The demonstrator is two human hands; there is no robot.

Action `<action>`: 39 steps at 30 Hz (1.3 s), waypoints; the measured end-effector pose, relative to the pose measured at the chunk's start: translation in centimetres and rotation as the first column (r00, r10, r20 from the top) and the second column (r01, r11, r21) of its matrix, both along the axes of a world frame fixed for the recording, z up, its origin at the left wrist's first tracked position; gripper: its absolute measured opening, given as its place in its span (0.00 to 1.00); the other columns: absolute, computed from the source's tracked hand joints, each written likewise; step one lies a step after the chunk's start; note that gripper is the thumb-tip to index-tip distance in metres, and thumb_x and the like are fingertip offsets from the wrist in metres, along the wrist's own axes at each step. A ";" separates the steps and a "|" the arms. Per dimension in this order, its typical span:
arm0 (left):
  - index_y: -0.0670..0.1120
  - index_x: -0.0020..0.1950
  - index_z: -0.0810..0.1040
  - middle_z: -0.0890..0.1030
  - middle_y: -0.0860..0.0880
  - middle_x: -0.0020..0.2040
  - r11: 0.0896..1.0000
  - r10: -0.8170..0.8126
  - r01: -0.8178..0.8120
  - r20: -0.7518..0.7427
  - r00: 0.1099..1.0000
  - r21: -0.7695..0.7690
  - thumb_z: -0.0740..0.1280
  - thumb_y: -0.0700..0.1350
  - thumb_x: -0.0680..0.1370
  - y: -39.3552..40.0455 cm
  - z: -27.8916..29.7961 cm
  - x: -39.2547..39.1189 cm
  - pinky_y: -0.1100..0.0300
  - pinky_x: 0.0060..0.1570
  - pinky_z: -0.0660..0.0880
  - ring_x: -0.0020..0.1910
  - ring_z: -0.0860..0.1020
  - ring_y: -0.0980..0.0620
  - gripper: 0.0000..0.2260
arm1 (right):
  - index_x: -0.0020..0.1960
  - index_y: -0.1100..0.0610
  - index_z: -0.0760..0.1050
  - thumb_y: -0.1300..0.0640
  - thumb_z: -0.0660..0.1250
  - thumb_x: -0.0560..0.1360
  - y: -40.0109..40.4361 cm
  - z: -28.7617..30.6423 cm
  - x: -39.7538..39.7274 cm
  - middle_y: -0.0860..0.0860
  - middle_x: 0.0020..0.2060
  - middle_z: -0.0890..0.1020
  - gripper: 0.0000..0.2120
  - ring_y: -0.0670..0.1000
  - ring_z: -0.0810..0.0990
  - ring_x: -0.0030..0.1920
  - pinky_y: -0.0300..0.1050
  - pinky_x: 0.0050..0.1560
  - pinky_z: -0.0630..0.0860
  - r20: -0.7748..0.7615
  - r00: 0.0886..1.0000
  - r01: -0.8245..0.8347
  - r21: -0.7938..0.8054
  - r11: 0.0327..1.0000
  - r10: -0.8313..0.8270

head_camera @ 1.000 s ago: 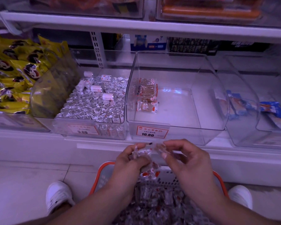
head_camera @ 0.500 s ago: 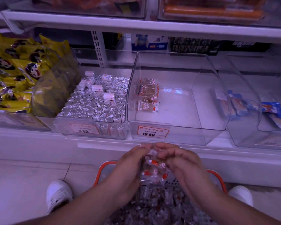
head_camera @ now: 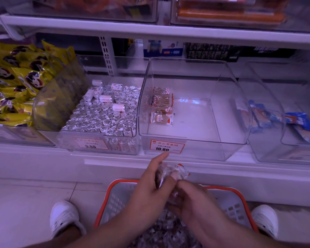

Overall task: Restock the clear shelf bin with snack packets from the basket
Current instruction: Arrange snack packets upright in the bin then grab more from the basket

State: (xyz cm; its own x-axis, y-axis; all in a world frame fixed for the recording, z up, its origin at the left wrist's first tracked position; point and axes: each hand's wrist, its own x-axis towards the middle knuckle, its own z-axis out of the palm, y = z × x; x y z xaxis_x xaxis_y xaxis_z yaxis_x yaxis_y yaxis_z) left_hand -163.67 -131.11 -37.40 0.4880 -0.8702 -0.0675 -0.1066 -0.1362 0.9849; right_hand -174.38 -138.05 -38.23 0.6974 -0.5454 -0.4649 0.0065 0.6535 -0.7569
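The clear shelf bin (head_camera: pixel 229 108) with the 10.80 price tag sits on the shelf ahead, holding a small row of brown snack packets (head_camera: pixel 161 104) along its left side. Below it stands an orange-rimmed basket (head_camera: pixel 227 192) full of clear-wrapped snack packets (head_camera: pixel 161 231). My left hand (head_camera: pixel 150 183) holds a bunch of snack packets (head_camera: pixel 170 171) above the basket, thumb pressed on them, index finger reaching toward the price tag. My right hand (head_camera: pixel 190 199) curls over packets just under the left hand, at the basket's top.
A bin of silver foil rolls (head_camera: pixel 104 113) stands left of the clear bin, then yellow bags (head_camera: pixel 16 83). Another clear bin with blue packets (head_camera: pixel 301 126) stands to the right. My white shoes (head_camera: pixel 64 219) flank the basket on the tiled floor.
My left hand has risen toward the shelf edge with the bunch of packets. My right hand has dropped lower, down to the basket's contents.
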 end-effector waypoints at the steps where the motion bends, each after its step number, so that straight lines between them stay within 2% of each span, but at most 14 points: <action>1: 0.65 0.71 0.66 0.82 0.60 0.53 0.999 -0.037 0.037 -0.007 0.999 0.011 0.69 0.58 0.76 0.1 -0.1 -0.2 0.70 0.54 0.74 0.55 0.79 0.63 0.25 | 0.59 0.54 0.82 0.56 0.62 0.78 0.1 0.2 0.0 0.55 0.54 0.85 0.14 0.51 0.84 0.54 0.50 0.56 0.79 -0.027 0.998 -0.056 -0.083 0.995 0.054; 4: 0.75 0.72 0.56 0.71 0.69 0.69 0.995 -0.058 0.064 -0.079 0.995 0.075 0.61 0.71 0.71 0.0 -0.5 -0.8 0.69 0.66 0.67 0.66 0.68 0.74 0.30 | 0.58 0.44 0.82 0.54 0.62 0.80 0.1 0.7 0.1 0.50 0.53 0.86 0.13 0.50 0.84 0.54 0.46 0.52 0.81 -0.104 0.992 -0.090 -0.249 0.964 0.066; 6: 0.76 0.68 0.62 0.70 0.68 0.70 0.996 -0.043 0.057 -0.211 0.976 0.061 0.61 0.60 0.76 -0.4 -0.8 -0.6 0.68 0.57 0.73 0.64 0.72 0.70 0.22 | 0.58 0.46 0.82 0.57 0.64 0.79 0.0 0.9 0.0 0.53 0.51 0.86 0.13 0.52 0.85 0.49 0.49 0.50 0.82 -0.105 0.992 -0.091 -0.251 0.964 0.066; 10: 0.62 0.72 0.63 0.74 0.55 0.70 0.997 -0.073 0.074 -0.340 0.938 -0.008 0.69 0.38 0.77 -0.6 -1.1 0.4 0.68 0.53 0.75 0.61 0.78 0.60 0.30 | 0.59 0.49 0.81 0.60 0.63 0.79 -0.9 1.5 -0.1 0.53 0.51 0.86 0.13 0.51 0.84 0.46 0.42 0.39 0.78 -0.101 0.992 -0.105 -0.312 0.944 0.077; 13: 0.52 0.76 0.61 0.83 0.53 0.61 0.996 -0.081 0.063 -0.295 0.952 -0.070 0.73 0.42 0.74 -0.5 -1.0 0.8 0.65 0.53 0.76 0.59 0.80 0.57 0.34 | 0.61 0.51 0.80 0.58 0.60 0.80 -1.5 1.8 0.0 0.52 0.54 0.85 0.15 0.53 0.84 0.54 0.46 0.48 0.79 -0.073 0.992 -0.119 -0.302 0.946 0.101; 20: 0.58 0.70 0.70 0.84 0.51 0.55 0.999 -0.016 0.011 -0.108 0.994 -0.048 0.76 0.38 0.72 0.0 -0.8 0.7 0.68 0.49 0.76 0.52 0.83 0.56 0.31 | 0.65 0.52 0.77 0.41 0.48 0.81 -1.6 1.7 0.1 0.56 0.62 0.81 0.26 0.56 0.80 0.61 0.55 0.53 0.75 0.027 0.982 -0.186 -0.016 0.982 0.186; 23: 0.61 0.71 0.67 0.79 0.59 0.62 0.999 -0.001 0.000 -0.008 1.000 -0.048 0.76 0.40 0.68 0.2 -0.4 0.6 0.68 0.52 0.75 0.55 0.81 0.61 0.36 | 0.59 0.58 0.81 0.52 0.61 0.77 -1.3 1.8 0.2 0.60 0.56 0.83 0.17 0.56 0.83 0.52 0.51 0.45 0.80 0.123 0.967 -0.223 -0.024 0.974 0.224; 28: 0.65 0.76 0.51 0.71 0.73 0.64 0.980 -0.137 0.156 0.158 0.978 -0.119 0.79 0.45 0.68 0.6 1.2 0.4 0.76 0.51 0.72 0.58 0.76 0.71 0.48 | 0.60 0.72 0.77 0.66 0.64 0.69 -1.8 4.1 -0.4 0.69 0.56 0.80 0.20 0.67 0.78 0.62 0.58 0.66 0.72 0.165 0.964 -0.206 -0.047 0.977 0.211; 30: 0.65 0.78 0.43 0.65 0.72 0.69 0.966 -0.171 0.208 0.225 0.959 -0.151 0.78 0.53 0.69 0.8 2.7 0.8 0.75 0.56 0.70 0.66 0.70 0.70 0.52 | 0.63 0.78 0.71 0.70 0.60 0.72 -1.7 6.9 0.1 0.52 0.44 0.86 0.20 0.56 0.84 0.53 0.42 0.61 0.76 -0.067 0.924 -0.371 -0.390 0.843 0.376; 31: 0.64 0.79 0.40 0.61 0.68 0.74 0.956 -0.179 0.232 0.270 0.946 -0.179 0.77 0.58 0.69 0.3 3.5 1.3 0.73 0.60 0.70 0.71 0.67 0.67 0.52 | 0.65 0.81 0.64 0.73 0.52 0.78 -2.0 8.0 0.3 0.33 0.27 0.75 0.18 0.45 0.84 0.44 0.29 0.54 0.72 -0.185 0.884 -0.462 -0.482 0.744 0.429; 32: 0.58 0.80 0.42 0.60 0.63 0.77 0.954 -0.156 0.222 0.300 0.941 -0.199 0.74 0.62 0.70 -0.5 4.3 2.2 0.69 0.64 0.69 0.72 0.66 0.65 0.51 | 0.67 0.81 0.60 0.70 0.43 0.82 -2.9 9.0 0.4 0.32 0.20 0.51 0.18 0.41 0.79 0.39 0.24 0.47 0.68 -0.286 0.852 -0.521 -0.541 0.661 0.438; 33: 0.52 0.81 0.49 0.63 0.57 0.77 0.966 -0.089 0.142 0.239 0.967 -0.216 0.72 0.66 0.69 -1.2 5.2 3.3 0.64 0.65 0.69 0.70 0.68 0.63 0.49 | 0.68 0.74 0.64 0.64 0.44 0.85 -4.0 10.3 1.0 0.39 0.17 0.49 0.20 0.42 0.76 0.39 0.27 0.45 0.69 -0.329 0.852 -0.520 -0.626 0.581 0.408; 36: 0.56 0.73 0.64 0.74 0.57 0.67 0.955 0.192 -0.115 0.272 0.943 -0.273 0.68 0.66 0.70 -1.6 6.6 7.2 0.57 0.57 0.71 0.63 0.75 0.57 0.35 | 0.65 0.53 0.78 0.48 0.65 0.77 -7.6 13.1 2.6 0.43 0.42 0.84 0.18 0.40 0.79 0.43 0.38 0.48 0.79 -0.332 0.923 -0.382 -0.851 0.359 0.195; 39: 0.53 0.75 0.64 0.73 0.56 0.68 0.912 0.381 -0.236 0.480 0.790 -0.336 0.62 0.51 0.80 0.2 5.3 9.8 0.53 0.64 0.72 0.68 0.71 0.57 0.24 | 0.69 0.52 0.73 0.47 0.67 0.77 -13.1 11.7 5.3 0.49 0.49 0.82 0.22 0.45 0.81 0.48 0.35 0.48 0.72 -0.488 0.873 -0.488 -0.873 -0.011 -0.001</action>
State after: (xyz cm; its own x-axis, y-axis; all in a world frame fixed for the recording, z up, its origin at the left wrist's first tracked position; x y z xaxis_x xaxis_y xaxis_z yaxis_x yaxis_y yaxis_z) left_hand -153.87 -130.95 -32.14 0.6292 -0.6178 0.4716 -0.6090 -0.0148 0.7931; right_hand -169.04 -151.12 -26.48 0.8770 -0.4595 0.1405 -0.3098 -0.7643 -0.5656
